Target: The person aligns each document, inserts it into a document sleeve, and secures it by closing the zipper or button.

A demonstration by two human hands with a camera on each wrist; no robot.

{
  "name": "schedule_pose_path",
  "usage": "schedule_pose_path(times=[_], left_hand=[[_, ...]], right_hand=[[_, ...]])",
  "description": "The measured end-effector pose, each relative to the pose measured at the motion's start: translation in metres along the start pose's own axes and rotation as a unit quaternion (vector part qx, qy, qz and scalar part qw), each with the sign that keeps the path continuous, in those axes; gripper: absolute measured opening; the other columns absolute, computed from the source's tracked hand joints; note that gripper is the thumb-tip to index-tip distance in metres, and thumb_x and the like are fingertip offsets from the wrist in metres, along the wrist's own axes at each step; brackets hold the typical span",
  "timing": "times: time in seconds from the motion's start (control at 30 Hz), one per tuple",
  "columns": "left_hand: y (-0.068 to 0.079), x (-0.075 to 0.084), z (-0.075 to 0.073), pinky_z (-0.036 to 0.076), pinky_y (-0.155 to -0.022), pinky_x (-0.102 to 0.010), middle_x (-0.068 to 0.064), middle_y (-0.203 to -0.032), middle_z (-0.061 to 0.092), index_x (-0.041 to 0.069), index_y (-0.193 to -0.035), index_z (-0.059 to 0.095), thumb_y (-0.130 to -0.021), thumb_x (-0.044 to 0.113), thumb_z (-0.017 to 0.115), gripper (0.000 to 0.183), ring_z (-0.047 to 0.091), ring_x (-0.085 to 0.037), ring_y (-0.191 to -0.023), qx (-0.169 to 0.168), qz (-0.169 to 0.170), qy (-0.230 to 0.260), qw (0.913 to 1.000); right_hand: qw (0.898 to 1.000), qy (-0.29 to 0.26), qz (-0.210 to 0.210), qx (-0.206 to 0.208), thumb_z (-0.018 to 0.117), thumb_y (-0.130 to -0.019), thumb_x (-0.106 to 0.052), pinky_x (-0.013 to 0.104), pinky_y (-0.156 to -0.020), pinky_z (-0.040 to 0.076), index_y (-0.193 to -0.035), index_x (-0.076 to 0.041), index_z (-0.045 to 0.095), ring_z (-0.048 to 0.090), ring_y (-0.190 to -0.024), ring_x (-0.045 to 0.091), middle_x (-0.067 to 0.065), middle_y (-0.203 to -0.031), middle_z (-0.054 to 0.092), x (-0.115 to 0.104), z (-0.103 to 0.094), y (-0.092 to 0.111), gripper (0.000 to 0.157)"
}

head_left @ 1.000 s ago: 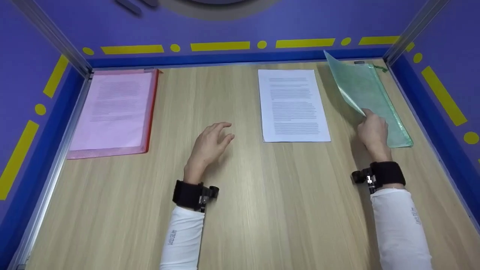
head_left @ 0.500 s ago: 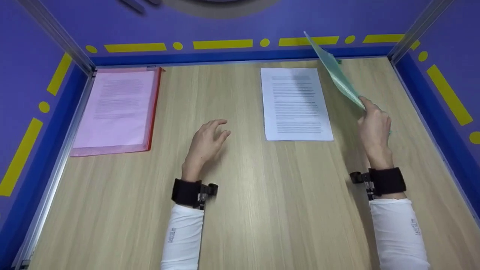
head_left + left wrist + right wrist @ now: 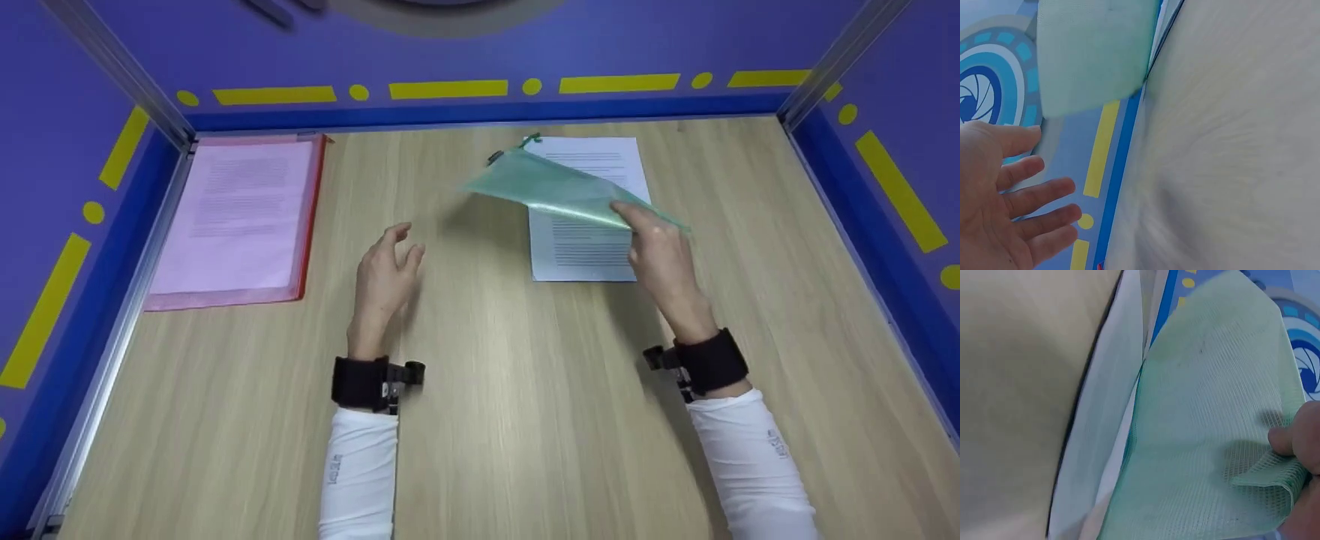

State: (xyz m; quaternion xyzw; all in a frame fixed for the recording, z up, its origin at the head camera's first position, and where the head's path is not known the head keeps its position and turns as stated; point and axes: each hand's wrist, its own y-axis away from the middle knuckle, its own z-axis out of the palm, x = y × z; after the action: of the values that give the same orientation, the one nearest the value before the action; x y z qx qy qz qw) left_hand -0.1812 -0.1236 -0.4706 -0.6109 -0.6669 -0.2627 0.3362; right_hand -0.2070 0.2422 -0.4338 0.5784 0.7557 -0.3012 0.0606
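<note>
A green mesh zipper pouch (image 3: 555, 184) hangs tilted above the table, partly covering a stack of printed paper (image 3: 577, 259). My right hand (image 3: 664, 262) pinches the pouch by its near edge; in the right wrist view the thumb (image 3: 1283, 440) presses into the mesh, which folds there. Over bare wood, left of the paper, hovers my left hand (image 3: 386, 281), its fingers loosely bent and holding nothing. The left wrist view shows that palm (image 3: 994, 208) facing the camera with fingers spread, apart from the pouch (image 3: 1092, 56).
A pink-red zipper pouch (image 3: 240, 262) with printed paper inside lies at the table's left edge. Purple walls with yellow dashes (image 3: 450, 90) enclose the wooden table (image 3: 495, 420) at the back and both sides.
The right hand has lifted the green pouch off the table's right side and carried it left over the paper. My left hand has shifted slightly left.
</note>
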Motion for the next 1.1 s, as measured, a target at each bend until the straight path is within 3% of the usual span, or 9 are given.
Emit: schedule_pose_path(times=[0.1, 0.2, 0.27, 0.33, 0.43, 0.57, 0.73, 0.93, 1.1], left_hand=[[0.000, -0.005, -0.006, 0.043, -0.109, -0.048, -0.014, -0.142, 0.058, 0.012, -0.144, 0.049, -0.102, 0.026, 0.054, 0.045, 0.052, -0.034, -0.134, 0.022, -0.001, 0.010, 0.9997], [0.000, -0.011, -0.010, 0.049, -0.084, -0.038, -0.016, -0.138, 0.060, 0.010, -0.143, 0.050, -0.102, 0.018, 0.051, 0.042, 0.063, -0.026, -0.096, 0.042, 0.004, 0.005, 0.9991], [-0.001, -0.015, -0.012, 0.041, -0.071, -0.033, -0.017, -0.136, 0.062, 0.008, -0.141, 0.052, -0.101, 0.014, 0.049, 0.041, 0.052, -0.019, -0.071, 0.055, 0.006, -0.002, 0.9984], [-0.001, -0.017, -0.014, 0.036, -0.065, -0.033, -0.017, -0.136, 0.062, 0.007, -0.139, 0.054, -0.101, 0.013, 0.049, 0.039, 0.034, -0.016, -0.061, 0.062, 0.001, -0.005, 0.9981], [-0.001, -0.016, -0.014, 0.045, -0.074, -0.038, -0.016, -0.136, 0.062, 0.006, -0.137, 0.056, -0.101, 0.016, 0.050, 0.038, 0.045, -0.019, -0.067, 0.050, -0.014, -0.014, 0.9985], [-0.003, -0.014, -0.009, 0.049, -0.095, -0.048, -0.019, -0.134, 0.061, 0.007, -0.141, 0.052, -0.101, 0.025, 0.053, 0.043, 0.060, -0.031, -0.102, -0.011, -0.043, -0.047, 0.9979], [-0.001, -0.011, -0.003, 0.041, -0.111, -0.052, -0.022, -0.147, 0.049, 0.006, -0.146, 0.047, -0.100, 0.030, 0.055, 0.052, 0.047, -0.040, -0.136, -0.066, -0.076, -0.082, 0.9915], [-0.004, -0.007, -0.004, 0.036, -0.116, -0.054, -0.025, -0.155, 0.038, 0.004, -0.150, 0.040, -0.100, 0.033, 0.053, 0.059, 0.038, -0.044, -0.142, -0.113, -0.098, -0.104, 0.9833], [-0.017, -0.008, -0.010, 0.037, -0.114, -0.055, -0.028, -0.151, 0.041, 0.001, -0.150, 0.038, -0.100, 0.033, 0.053, 0.061, 0.041, -0.046, -0.138, -0.120, -0.099, -0.136, 0.9784]], right_hand=[[0.999, -0.013, -0.028, -0.033, 0.042, -0.097, 0.012, 0.051, -0.093, 0.055, -0.130, -0.006, 0.064, 0.063, -0.120, 0.038, 0.020, -0.129, 0.066, -0.008, 0.012, -0.002, 0.044], [0.995, -0.030, -0.039, -0.084, 0.045, -0.099, 0.008, 0.052, -0.097, 0.053, -0.130, -0.007, 0.065, 0.062, -0.123, 0.038, 0.020, -0.133, 0.064, -0.015, 0.022, -0.003, 0.040], [0.990, -0.043, -0.041, -0.127, 0.044, -0.099, 0.007, 0.052, -0.102, 0.051, -0.131, -0.008, 0.064, 0.059, -0.126, 0.038, 0.021, -0.137, 0.061, -0.018, 0.025, -0.003, 0.041], [0.984, -0.051, -0.047, -0.162, 0.043, -0.096, 0.010, 0.052, -0.104, 0.049, -0.131, -0.008, 0.064, 0.058, -0.128, 0.038, 0.021, -0.140, 0.059, -0.021, 0.027, -0.004, 0.045], [0.975, -0.062, -0.052, -0.205, 0.040, -0.092, 0.016, 0.051, -0.108, 0.046, -0.132, -0.009, 0.063, 0.055, -0.131, 0.038, 0.019, -0.142, 0.057, -0.026, 0.028, -0.005, 0.053], [0.965, -0.080, -0.059, -0.243, 0.038, -0.088, 0.018, 0.049, -0.114, 0.041, -0.136, -0.008, 0.061, 0.051, -0.136, 0.035, 0.017, -0.144, 0.056, -0.032, 0.031, -0.005, 0.059], [0.955, -0.087, -0.069, -0.274, 0.039, -0.083, 0.021, 0.048, -0.118, 0.036, -0.140, -0.006, 0.055, 0.049, -0.139, 0.035, 0.016, -0.145, 0.055, -0.035, 0.035, -0.005, 0.065], [0.946, -0.085, -0.076, -0.305, 0.041, -0.082, 0.021, 0.048, -0.120, 0.033, -0.142, -0.006, 0.053, 0.046, -0.141, 0.034, 0.014, -0.148, 0.053, -0.037, 0.040, -0.003, 0.067], [0.940, -0.089, -0.098, -0.315, 0.043, -0.083, 0.020, 0.047, -0.122, 0.029, -0.142, -0.006, 0.052, 0.043, -0.143, 0.034, 0.015, -0.149, 0.052, -0.043, 0.047, 0.000, 0.066]])
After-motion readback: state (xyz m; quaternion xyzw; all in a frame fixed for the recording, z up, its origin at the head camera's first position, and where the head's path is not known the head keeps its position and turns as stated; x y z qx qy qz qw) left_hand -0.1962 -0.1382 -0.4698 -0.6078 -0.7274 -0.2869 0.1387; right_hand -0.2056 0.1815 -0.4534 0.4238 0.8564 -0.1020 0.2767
